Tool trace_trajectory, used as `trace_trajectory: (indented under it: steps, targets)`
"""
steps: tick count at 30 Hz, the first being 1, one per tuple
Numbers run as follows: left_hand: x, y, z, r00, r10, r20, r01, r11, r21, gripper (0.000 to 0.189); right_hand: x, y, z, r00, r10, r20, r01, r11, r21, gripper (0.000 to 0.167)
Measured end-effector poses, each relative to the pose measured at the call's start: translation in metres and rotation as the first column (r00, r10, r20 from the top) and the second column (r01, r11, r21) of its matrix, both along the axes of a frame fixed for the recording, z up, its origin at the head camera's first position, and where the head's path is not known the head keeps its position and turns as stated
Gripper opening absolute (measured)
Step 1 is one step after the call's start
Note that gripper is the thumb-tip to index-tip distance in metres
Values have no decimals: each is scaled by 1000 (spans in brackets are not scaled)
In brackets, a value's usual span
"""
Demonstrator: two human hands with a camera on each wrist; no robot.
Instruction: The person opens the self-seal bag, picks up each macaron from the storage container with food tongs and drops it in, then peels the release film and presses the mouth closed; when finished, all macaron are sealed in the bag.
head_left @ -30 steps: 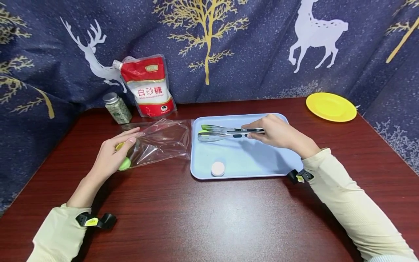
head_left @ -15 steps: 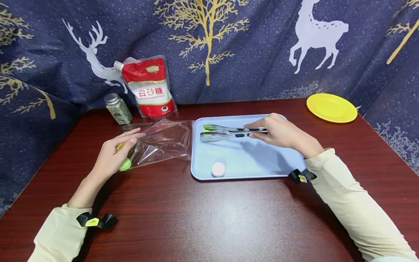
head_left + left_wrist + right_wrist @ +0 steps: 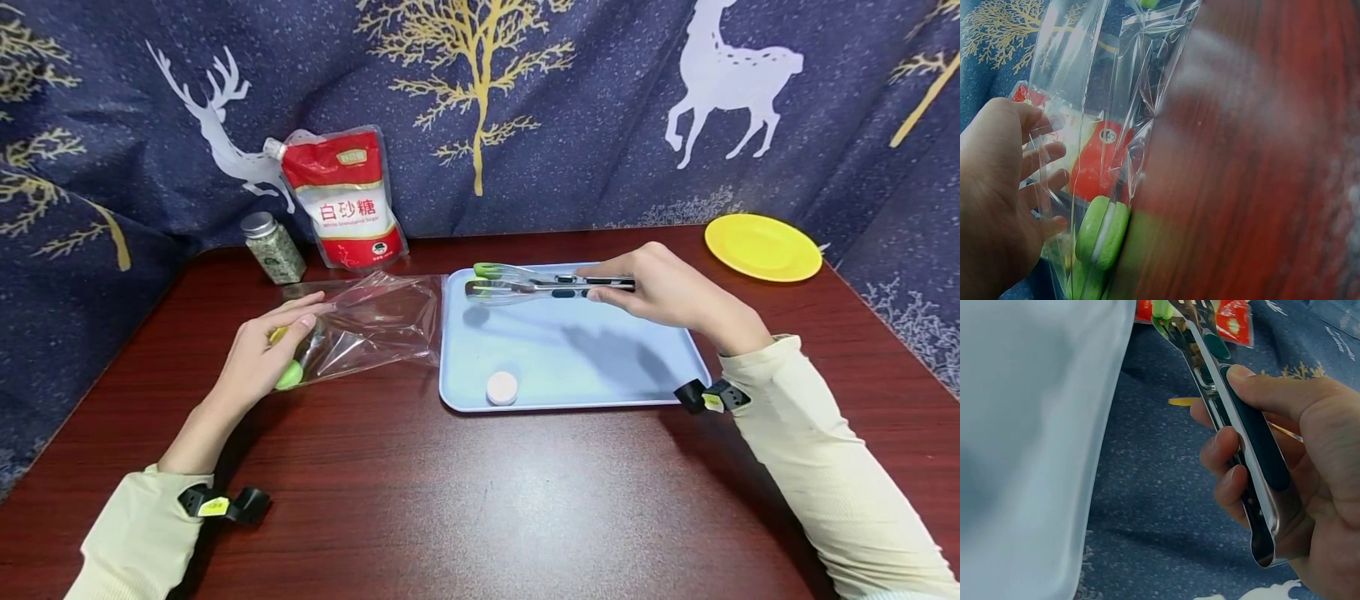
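Steel tongs (image 3: 566, 292), clasped in our right hand (image 3: 660, 287), hold a green macaron (image 3: 1163, 308) above the blue tray (image 3: 592, 375); whether our left hand (image 3: 258, 350) pinches the clear bag (image 3: 378, 317), we cannot tell.

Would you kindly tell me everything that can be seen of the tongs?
The tongs look like polished metal: two long arms joined at a curved end, with dark green inset grips and slotted tips. The right hand holds them, thumb on one arm, fingers against the other. They are raised above the light blue tray, tips toward its left side, arms close together. A green item, mostly hidden, shows between the tips.
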State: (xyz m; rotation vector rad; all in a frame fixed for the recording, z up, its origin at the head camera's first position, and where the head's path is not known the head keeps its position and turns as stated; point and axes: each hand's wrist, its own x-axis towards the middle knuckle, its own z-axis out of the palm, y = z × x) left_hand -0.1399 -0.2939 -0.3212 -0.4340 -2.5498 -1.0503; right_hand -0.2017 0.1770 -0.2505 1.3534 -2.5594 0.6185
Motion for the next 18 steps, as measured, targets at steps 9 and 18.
trace_trajectory:
  steps: [9, 18]
  targets:
    - [1, 2, 1, 1000, -1, -8, 1, 1000, 3, 25, 5, 1, 7, 999, -29, 42, 28, 999, 17, 28]
    - [1, 2, 2, 1000, -8, -20, 9, 1000, 3, 24, 8, -13, 6, 997, 70, 7, -70, 997, 16, 27]
